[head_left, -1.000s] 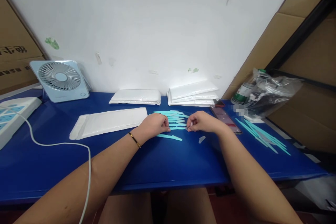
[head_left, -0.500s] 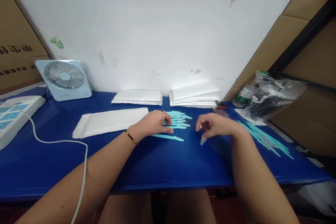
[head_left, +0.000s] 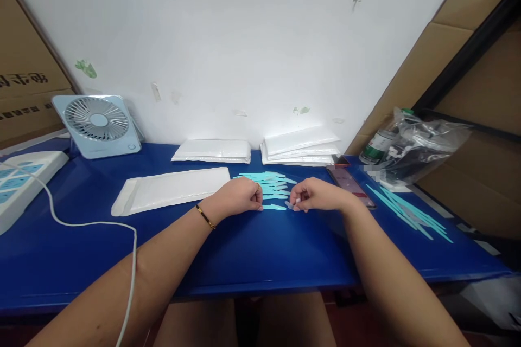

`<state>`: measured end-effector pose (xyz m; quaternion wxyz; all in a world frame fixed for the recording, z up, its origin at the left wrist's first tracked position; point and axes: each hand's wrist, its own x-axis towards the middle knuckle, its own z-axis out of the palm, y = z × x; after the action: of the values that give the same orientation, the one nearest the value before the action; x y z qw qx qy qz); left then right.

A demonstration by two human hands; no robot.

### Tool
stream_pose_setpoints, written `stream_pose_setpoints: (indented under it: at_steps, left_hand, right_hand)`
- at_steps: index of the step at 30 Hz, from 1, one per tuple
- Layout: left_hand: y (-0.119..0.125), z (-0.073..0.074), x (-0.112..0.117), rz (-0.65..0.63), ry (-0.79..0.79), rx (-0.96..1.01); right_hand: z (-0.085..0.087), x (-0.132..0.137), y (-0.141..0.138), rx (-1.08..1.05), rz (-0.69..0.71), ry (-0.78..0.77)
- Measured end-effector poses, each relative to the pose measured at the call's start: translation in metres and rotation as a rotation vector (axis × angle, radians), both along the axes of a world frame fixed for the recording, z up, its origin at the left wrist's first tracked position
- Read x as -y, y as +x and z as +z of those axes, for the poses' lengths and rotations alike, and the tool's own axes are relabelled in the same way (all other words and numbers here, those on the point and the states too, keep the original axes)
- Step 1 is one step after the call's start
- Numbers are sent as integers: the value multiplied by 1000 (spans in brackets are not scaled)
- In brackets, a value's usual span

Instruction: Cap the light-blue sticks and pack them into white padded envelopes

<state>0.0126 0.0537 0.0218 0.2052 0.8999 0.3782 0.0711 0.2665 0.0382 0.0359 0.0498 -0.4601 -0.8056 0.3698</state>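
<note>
My left hand (head_left: pixel 242 195), closed, pinches a thin teal eyebrow razor (head_left: pixel 275 207) whose blade end points right. Its handle is hidden under the fingers. My right hand (head_left: pixel 315 195) has its fingertips pressed together on a small translucent cap (head_left: pixel 289 205), close to the razor's tip. Whether cap and razor touch I cannot tell. Just behind the left hand lies a row of several more teal razors (head_left: pixel 277 184) on the blue table (head_left: pixel 260 249). A flat white padded mailer (head_left: pixel 175 190) lies to the left of them.
White mailers are stacked by the wall (head_left: pixel 301 143), with another stack (head_left: pixel 211 150) left of them. A phone (head_left: pixel 350 184) lies behind my right wrist. Loose teal razors (head_left: pixel 411 214), a plastic bag (head_left: pixel 423 141) and a bottle (head_left: pixel 376 146) are right; a fan (head_left: pixel 97 124), power strip (head_left: pixel 28 171) and cable (head_left: pixel 134 260) left.
My right hand has moved left with the cap, up to the razor's tip. My left hand has closed on the front razor, which now lies nearer the row.
</note>
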Motion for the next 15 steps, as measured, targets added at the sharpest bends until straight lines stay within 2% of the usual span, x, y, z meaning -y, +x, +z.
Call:
stream_pose_setpoints:
  at_steps: [6, 12, 15]
  left_hand:
    - [2, 0, 1, -8, 14, -1]
    - [1, 0, 0, -15, 9, 3]
    - [0, -1, 0, -22, 7, 4]
  right_hand:
    - [-11, -7, -5, -94, 27, -101]
    - [-5, -6, 1, 20, 33, -151]
    - [-5, -6, 2, 40, -10, -187]
